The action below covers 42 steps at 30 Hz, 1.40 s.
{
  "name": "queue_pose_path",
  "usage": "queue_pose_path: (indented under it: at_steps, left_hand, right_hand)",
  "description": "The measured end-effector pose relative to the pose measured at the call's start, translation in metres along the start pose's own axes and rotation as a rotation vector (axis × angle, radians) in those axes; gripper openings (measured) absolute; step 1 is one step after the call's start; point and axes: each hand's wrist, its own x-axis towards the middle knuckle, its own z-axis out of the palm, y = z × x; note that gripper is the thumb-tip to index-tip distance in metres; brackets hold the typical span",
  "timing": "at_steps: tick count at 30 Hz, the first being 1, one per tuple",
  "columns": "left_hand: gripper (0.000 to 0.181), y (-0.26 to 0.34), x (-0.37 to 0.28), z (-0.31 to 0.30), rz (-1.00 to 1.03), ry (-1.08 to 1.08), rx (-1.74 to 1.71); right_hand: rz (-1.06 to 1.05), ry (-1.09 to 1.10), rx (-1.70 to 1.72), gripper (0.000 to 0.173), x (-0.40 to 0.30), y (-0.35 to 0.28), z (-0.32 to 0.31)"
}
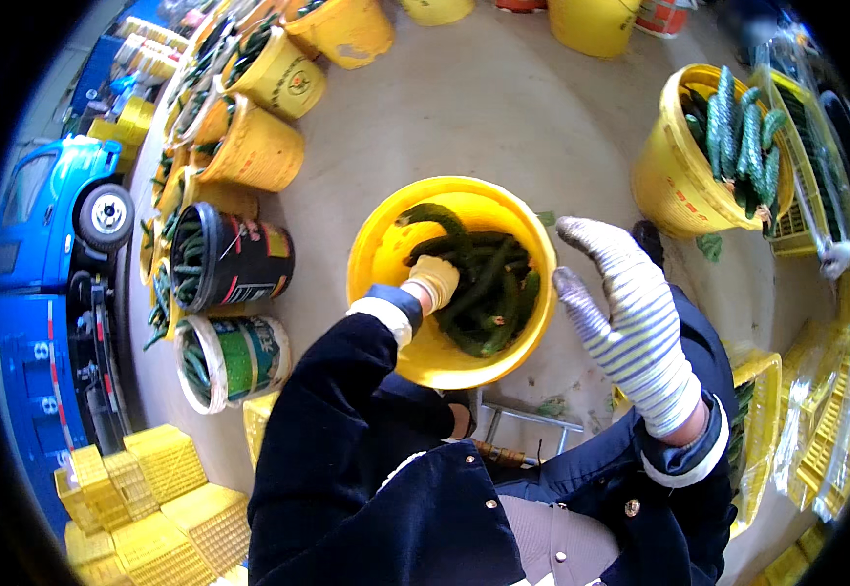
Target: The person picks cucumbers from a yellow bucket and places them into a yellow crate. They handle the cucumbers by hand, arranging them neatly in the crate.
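In front of me stands a yellow plastic bucket [375,242] partly filled with dark green cucumbers [487,282]. My left hand [436,280], in a pale knit glove, reaches down inside it. Its fingertips are hidden among the cucumbers, so whether it grips one does not show. To the right of the rim hovers my right hand [626,300], in a white glove with dark stripes and soiled fingertips. Thumb and fingers are apart with nothing between them.
At the upper right, another yellow bucket [663,172] holds upright cucumbers. Yellow plastic crates with clear film [832,417] line the right side. Cucumber buckets [253,143] stand along the left, before a blue truck [51,220]. Stacked yellow crates [168,505] fill the lower left.
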Motion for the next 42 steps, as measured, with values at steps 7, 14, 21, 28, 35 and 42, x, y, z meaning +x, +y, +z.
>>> queue_pose_path:
  at_steps: [7, 14, 21, 28, 35, 42]
  left_hand:
    - [0.033, 0.003, -0.009, -0.036, 0.096, -0.245, -0.176]
    - [0.039, -0.065, -0.102, -0.065, 0.066, -0.005, -0.719]
    - [0.042, -0.084, -0.134, -0.076, -0.103, 0.064, -1.202]
    - [0.039, -0.016, -0.071, -0.039, 0.196, -0.062, -1.819]
    - [0.056, 0.054, -0.017, 0.016, 0.315, -0.472, -0.356]
    - [0.047, 0.021, -0.013, 0.005, 0.389, -0.306, -0.539]
  right_hand:
    - [0.027, 0.007, -0.026, 0.031, -0.006, 0.006, -0.013]
    - [0.009, -0.018, 0.019, 0.029, -0.008, -0.003, 0.000]
    - [-0.003, -0.029, 0.026, 0.030, -0.009, 0.001, 0.014]
    - [-0.026, -0.085, -0.012, 0.032, -0.015, 0.008, 0.009]
    - [0.034, -0.119, -0.085, 0.033, -0.015, 0.011, -0.004]
    - [0.005, -0.139, -0.130, 0.035, -0.008, 0.011, -0.002]
